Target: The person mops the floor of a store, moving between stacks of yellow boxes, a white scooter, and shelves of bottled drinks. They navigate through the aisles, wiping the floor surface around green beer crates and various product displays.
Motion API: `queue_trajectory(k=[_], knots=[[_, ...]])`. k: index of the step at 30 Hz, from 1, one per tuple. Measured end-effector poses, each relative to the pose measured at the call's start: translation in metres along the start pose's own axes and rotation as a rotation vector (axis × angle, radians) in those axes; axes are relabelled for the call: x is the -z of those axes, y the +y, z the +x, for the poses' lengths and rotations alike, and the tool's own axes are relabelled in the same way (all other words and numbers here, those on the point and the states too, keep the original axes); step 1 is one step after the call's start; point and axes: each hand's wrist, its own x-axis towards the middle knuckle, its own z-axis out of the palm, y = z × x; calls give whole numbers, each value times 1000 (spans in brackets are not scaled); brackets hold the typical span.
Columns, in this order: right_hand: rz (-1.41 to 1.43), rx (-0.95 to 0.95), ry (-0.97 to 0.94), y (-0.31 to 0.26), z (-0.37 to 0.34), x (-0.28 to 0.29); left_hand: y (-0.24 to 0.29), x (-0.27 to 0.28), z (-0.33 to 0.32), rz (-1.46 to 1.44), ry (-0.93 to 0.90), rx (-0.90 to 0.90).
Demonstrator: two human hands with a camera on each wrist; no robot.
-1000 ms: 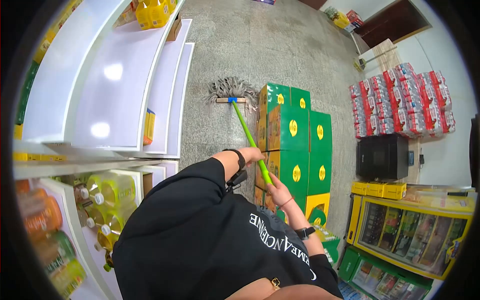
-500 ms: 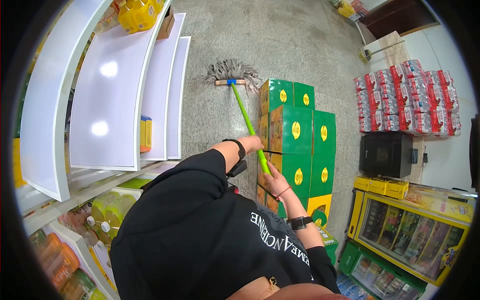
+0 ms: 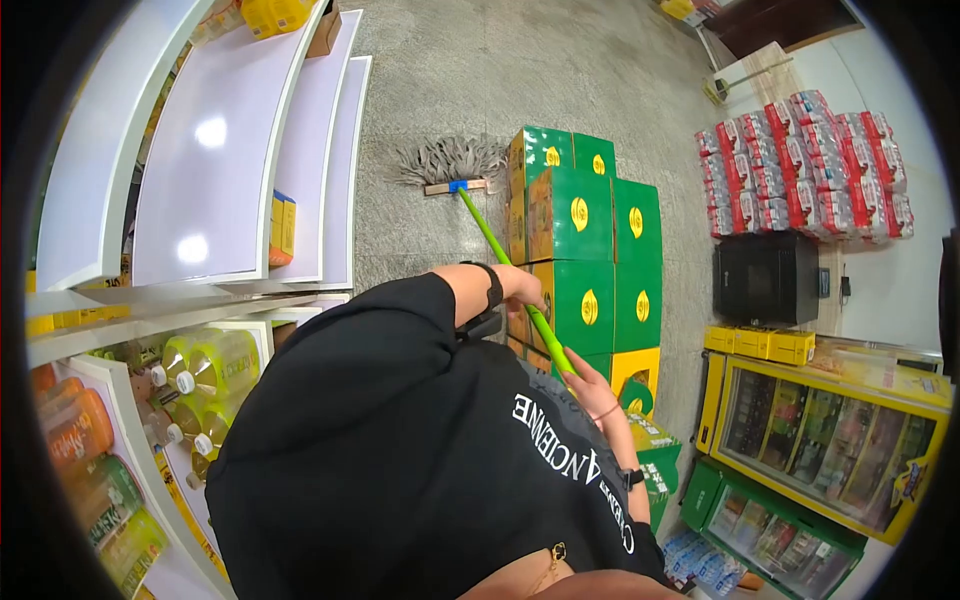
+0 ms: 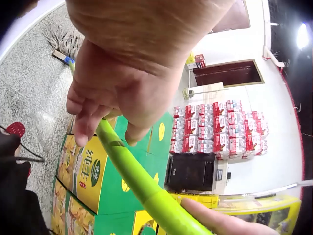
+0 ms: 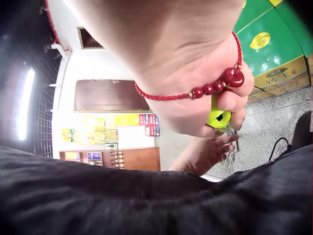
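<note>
A string mop [image 3: 449,160] with grey strands and a blue clamp lies spread on the floor ahead. Its bright green handle [image 3: 482,228] slants back toward my body. My left hand [image 3: 523,287] grips the handle partway along; in the left wrist view its fingers [image 4: 90,115] hang round the green tube. Nearer my body, my right hand [image 3: 590,384] holds the handle's upper end. In the right wrist view, fingers curl about that green end [image 5: 218,117], below a red beaded bracelet [image 5: 208,89].
Stacked green cartons [image 3: 582,215] stand right beside the handle and the mop's strands. White shelves [image 3: 205,150] line the left side, with bottles [image 3: 215,365] lower down. Farther right are shrink-wrapped packs [image 3: 800,165], a black box-shaped appliance [image 3: 765,278] and a yellow display cooler [image 3: 825,430].
The mop head slid forward along the cartons, then came back nearer to me. Both hands moved with the handle, the right one drawing back toward my body. The head view shifted slightly.
</note>
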Motion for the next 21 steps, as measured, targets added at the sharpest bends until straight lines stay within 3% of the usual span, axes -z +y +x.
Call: queue_trajectory(k=[4, 5, 8, 12, 16, 18, 21], knots=[[-11, -14, -5, -3, -55, 10, 29, -23, -21, -9, -87, 19], [52, 74, 21, 4, -58, 10, 34, -26, -24, 30, -127, 9], [-33, 104, 47, 23, -54, 12, 36, -30, -19, 75, -176, -5], [-204, 154, 71, 8, -40, 11, 18, -18, 1, 27, -137, 14], [-277, 214, 69, -25, -9, 12, 3, 17, 11, -75, -113, 47], [-163, 30, 34, -46, 12, 8, -6, 42, 11, -19, -51, 27], [-165, 99, 58, -81, 59, 2, -34, 82, 36, -84, 57, 22]])
